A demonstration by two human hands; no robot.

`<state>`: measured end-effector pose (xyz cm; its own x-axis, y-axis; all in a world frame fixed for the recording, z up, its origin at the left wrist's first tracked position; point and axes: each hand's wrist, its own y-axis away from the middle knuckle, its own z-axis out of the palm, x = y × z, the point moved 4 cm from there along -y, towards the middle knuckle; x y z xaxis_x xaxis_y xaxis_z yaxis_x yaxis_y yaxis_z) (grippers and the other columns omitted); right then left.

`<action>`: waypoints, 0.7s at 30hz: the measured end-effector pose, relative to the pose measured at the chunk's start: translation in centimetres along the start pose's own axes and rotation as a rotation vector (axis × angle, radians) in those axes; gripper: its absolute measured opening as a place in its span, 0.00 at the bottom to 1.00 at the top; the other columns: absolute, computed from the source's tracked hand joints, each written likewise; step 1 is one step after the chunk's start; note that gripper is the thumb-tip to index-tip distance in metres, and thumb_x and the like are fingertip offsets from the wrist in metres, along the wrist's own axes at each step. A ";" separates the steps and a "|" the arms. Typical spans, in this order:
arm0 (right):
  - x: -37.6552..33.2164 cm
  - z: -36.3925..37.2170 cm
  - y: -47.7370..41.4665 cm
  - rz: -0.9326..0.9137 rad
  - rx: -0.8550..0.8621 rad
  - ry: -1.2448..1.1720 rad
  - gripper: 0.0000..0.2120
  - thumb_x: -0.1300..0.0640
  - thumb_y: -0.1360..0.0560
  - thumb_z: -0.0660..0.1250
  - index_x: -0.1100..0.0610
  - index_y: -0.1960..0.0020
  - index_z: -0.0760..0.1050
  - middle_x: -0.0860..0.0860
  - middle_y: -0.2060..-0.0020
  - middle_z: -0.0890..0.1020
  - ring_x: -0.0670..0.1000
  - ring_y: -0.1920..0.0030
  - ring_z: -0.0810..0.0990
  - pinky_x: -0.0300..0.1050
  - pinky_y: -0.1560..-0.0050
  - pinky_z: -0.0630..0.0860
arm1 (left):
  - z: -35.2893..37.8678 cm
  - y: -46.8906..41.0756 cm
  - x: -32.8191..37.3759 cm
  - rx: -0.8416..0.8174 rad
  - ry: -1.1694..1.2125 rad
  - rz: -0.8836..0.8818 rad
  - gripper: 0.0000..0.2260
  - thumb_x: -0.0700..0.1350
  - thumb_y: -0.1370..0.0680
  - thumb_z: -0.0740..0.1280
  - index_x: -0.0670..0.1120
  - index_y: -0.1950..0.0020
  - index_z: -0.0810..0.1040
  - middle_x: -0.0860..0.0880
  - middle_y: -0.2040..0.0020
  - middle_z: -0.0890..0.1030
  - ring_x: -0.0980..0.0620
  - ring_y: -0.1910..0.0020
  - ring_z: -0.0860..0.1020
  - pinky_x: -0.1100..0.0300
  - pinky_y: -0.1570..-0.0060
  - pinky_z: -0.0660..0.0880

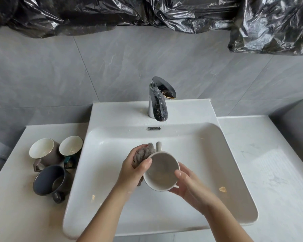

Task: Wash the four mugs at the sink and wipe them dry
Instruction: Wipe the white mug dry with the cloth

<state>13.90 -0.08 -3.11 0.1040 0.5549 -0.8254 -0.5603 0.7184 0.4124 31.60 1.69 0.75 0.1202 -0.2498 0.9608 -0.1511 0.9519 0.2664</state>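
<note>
**Cream mug held over the basin, cloth against its side.**

Your left hand [129, 172] grips the grey cloth [143, 154] and presses it to the outer wall of the cream mug [162, 172], thumb at the rim. Your right hand [191, 186] cups the mug from beneath, thumb over the rim, above the white sink [208, 154]. Risk: if the glaze is wet, a hard wipe from the left could twist the mug loose and chip it on the ceramic. The brown mug [42, 151], teal mug [71, 147] and dark grey mug [49, 180] crowd the counter [16, 206] beside the basin, where a stray elbow could knock them.
</note>
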 end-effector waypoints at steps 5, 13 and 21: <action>-0.3 0.1 0.1 -0.113 0.077 0.001 0.42 0.37 0.41 0.81 0.59 0.34 0.76 0.58 0.42 0.82 0.55 0.42 0.80 0.46 0.47 0.78 | 0.4 0.9 -0.3 0.090 0.034 0.074 0.17 0.53 0.31 0.72 0.56 0.42 0.79 0.53 0.61 0.81 0.51 0.69 0.74 0.63 0.73 0.69; -0.8 -0.5 0.0 -0.139 0.033 0.074 0.41 0.37 0.39 0.79 0.57 0.33 0.75 0.61 0.40 0.81 0.56 0.43 0.79 0.52 0.45 0.73 | -0.4 0.8 1.0 -0.021 -0.139 0.229 0.12 0.58 0.30 0.66 0.62 0.47 0.78 0.43 0.64 0.78 0.50 0.70 0.73 0.60 0.72 0.71; -1.7 -0.4 0.1 -0.129 0.002 0.135 0.44 0.35 0.43 0.80 0.55 0.33 0.76 0.57 0.40 0.81 0.53 0.42 0.80 0.46 0.46 0.76 | -0.3 0.2 2.3 -0.095 -0.140 0.317 0.13 0.55 0.26 0.61 0.52 0.45 0.73 0.58 0.55 0.78 0.57 0.59 0.75 0.67 0.58 0.71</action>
<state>13.36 -1.07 -1.81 0.0634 0.3970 -0.9156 -0.5477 0.7808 0.3007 32.17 1.37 2.94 -0.0551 0.0453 0.9975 -0.0665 0.9966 -0.0490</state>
